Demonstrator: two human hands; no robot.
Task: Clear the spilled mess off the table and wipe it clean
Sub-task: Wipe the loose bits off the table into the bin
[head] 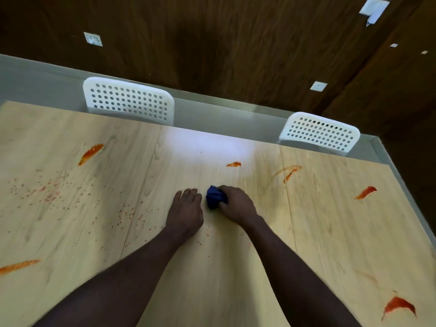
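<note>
A dark wood-panelled wall (212,43) fills the far side of the view, with white socket plates (93,39) set into it. Below it, the pale wood-grain counter (330,232) spreads across the whole lower part. Two white perforated chair backs stand at its far edge, one on the left (128,101) and one on the right (320,133). Both bare forearms reach in from the near edge towards the middle of the counter. The left hand (185,210) lies palm down on the surface, fingers fairly straight and together, holding nothing. Just beside it, the right hand (237,204) has its fingers curled round a bunched dark blue cloth (214,197), which it presses against the counter between the two hands. Orange-red smears mark the surface well apart from each other: far left (90,153), near left edge (18,265), just beyond the cloth (233,164), further right (289,172), far right (365,192) and near right corner (398,305). Tiny reddish crumbs (47,192) are scattered over the left half, thinning towards the left hand.
</note>
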